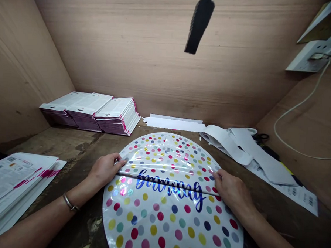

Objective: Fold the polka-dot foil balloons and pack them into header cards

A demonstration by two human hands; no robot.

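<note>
A round foil balloon (165, 220), white with coloured dots and blue script lettering, lies flat on the wooden table (72, 143). Its far half is folded toward me along a crease across the middle. My left hand (105, 168) pinches the left end of the fold, fingers closed on the foil. At the right end of the crease, my right hand (232, 192) presses and grips the folded edge. A bracelet sits on my left wrist.
Stacks of printed cards (92, 111) stand at the back left, another pile (15, 180) at the near left. White paper strips (247, 149) and scissors (259, 137) lie at the right. A white cable (298, 109) runs from a wall socket (313, 55). A dark object (199, 22) hangs overhead.
</note>
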